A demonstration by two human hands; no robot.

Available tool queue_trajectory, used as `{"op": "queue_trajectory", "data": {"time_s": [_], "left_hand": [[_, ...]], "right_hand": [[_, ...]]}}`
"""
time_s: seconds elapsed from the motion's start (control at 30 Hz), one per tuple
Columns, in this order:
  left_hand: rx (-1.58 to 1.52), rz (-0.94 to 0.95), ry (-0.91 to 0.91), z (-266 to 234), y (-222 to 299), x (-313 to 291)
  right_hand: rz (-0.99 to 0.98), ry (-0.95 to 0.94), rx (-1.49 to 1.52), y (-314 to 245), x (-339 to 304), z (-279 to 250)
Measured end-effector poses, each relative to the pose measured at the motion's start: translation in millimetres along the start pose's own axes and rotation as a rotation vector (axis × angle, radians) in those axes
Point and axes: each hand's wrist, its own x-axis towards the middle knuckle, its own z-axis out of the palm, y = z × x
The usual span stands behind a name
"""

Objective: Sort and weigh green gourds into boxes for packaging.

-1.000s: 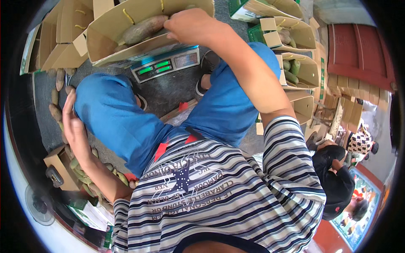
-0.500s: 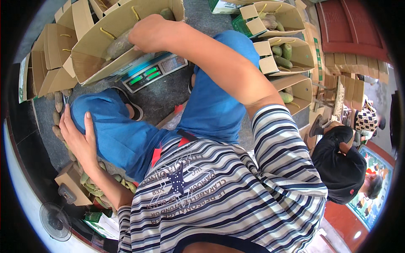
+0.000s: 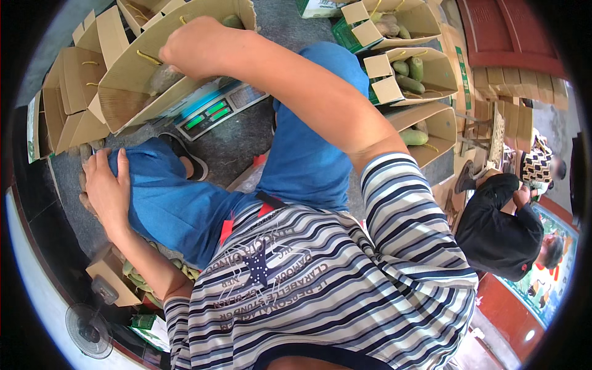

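My right hand [image 3: 196, 47] reaches across into a long open cardboard box [image 3: 132, 102] standing on a digital scale [image 3: 216, 112] with lit green displays. Its fingers are closed and turned away, so what they grip, if anything, is hidden. A pale, oblong gourd-like vegetable [image 3: 164, 79] lies in the box right below the fingertips. Another green one [image 3: 233, 22] shows behind the wrist at the box's far end. My left hand [image 3: 106, 185] rests on my left knee in blue trousers, its fingers stretched out and holding nothing.
More open boxes with green oblong vegetables [image 3: 409, 83] stand at the right. Empty-looking open cartons [image 3: 79, 86] are at the far left. Loose vegetables lie beside my left leg, near a fan [image 3: 88, 330]. A person in black [image 3: 499, 231] sits at the right.
My right hand has moved left along the box, and its fingers have shifted off to the upper left of the pale vegetable. My left hand has settled flatter on the knee.
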Motion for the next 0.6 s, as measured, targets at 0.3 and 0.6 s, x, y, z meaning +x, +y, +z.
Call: {"op": "queue_trajectory", "data": {"time_s": [0.3, 0.6], "left_hand": [[0.116, 0.057, -0.028, 0.1, 16.8, 9.4], [0.095, 0.052, -0.097, 6.7, 19.5, 15.8]], "right_hand": [[-0.044, 0.321, 0.034, 3.0, -4.2, -6.0], [-0.009, 0.329, 0.064, 11.4, -13.5, -5.1]]}}
